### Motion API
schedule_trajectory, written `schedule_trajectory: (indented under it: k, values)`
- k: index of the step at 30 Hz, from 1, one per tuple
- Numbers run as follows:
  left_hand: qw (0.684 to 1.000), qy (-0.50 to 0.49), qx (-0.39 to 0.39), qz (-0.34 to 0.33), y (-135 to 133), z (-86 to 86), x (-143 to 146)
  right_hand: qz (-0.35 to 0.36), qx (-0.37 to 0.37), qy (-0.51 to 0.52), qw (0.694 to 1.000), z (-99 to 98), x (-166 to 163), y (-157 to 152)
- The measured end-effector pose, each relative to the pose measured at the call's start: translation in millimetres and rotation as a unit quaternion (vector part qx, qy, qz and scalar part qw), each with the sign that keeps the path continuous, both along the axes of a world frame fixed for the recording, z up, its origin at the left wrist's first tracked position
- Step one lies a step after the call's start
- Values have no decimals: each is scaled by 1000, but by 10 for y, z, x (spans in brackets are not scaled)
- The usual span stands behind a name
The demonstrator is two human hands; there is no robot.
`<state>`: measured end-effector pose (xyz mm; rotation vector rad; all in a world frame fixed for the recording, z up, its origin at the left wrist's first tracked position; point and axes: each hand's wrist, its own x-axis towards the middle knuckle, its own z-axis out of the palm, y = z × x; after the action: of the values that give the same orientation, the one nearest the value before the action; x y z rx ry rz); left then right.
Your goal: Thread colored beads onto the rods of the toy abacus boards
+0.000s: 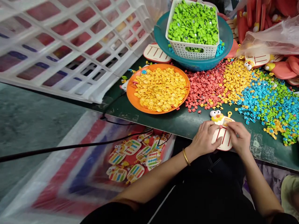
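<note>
Gripping the left side of a cream duck-headed toy panel (pixel 225 142), the left hand (pixel 205 137) has its thumb laid over the panel's face and an index fingertip just beside a small red piece (pixel 220 126); whether that piece is pinched or seated, I cannot tell. The right hand (pixel 240 137) has its fingertips bunched together at the panel's 3 o'clock side; whether they grip anything is hidden. A gold bangle (pixel 186 156) circles the left wrist.

The panel is at the near edge of a dark green tabletop (pixel 187 123), its duck head (pixel 216 115) at 11 o'clock and a yellow ring (pixel 230 114) at 1 o'clock.

Seen from the panel, an orange plate (pixel 133 99) heaped with flat yellow pieces (pixel 161 90) lies at 10 o'clock. Loose red pieces (pixel 205 85) spread at 11 o'clock, meeting yellow pieces (pixel 237 79) near 12:30; mixed blue and green pieces (pixel 268 99) lie at 2 o'clock. Farther off at 11 o'clock, a white perforated basket (pixel 173 47) of bright green pieces (pixel 192 23) sits in a teal basin (pixel 161 28). Below the table, between 8 and 9 o'clock, duck panels with coloured rows (pixel 133 147) lie in a striped bag (pixel 77 158).
</note>
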<state>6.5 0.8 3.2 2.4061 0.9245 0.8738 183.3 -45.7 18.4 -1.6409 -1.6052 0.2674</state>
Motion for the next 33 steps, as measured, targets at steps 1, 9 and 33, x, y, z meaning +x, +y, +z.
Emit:
schedule_trajectory:
  k: [1, 9, 33]
  values:
    - [1000, 14, 12, -15, 3, 11, -3, -29, 2, -25, 999, 10, 80, -19]
    - [1000, -13, 5, -1, -36, 15, 28, 43, -33, -64, 997, -14, 193, -173]
    - [998, 63, -11, -5, -50, 86, 34, -56, -54, -71, 994, 104, 309, -163]
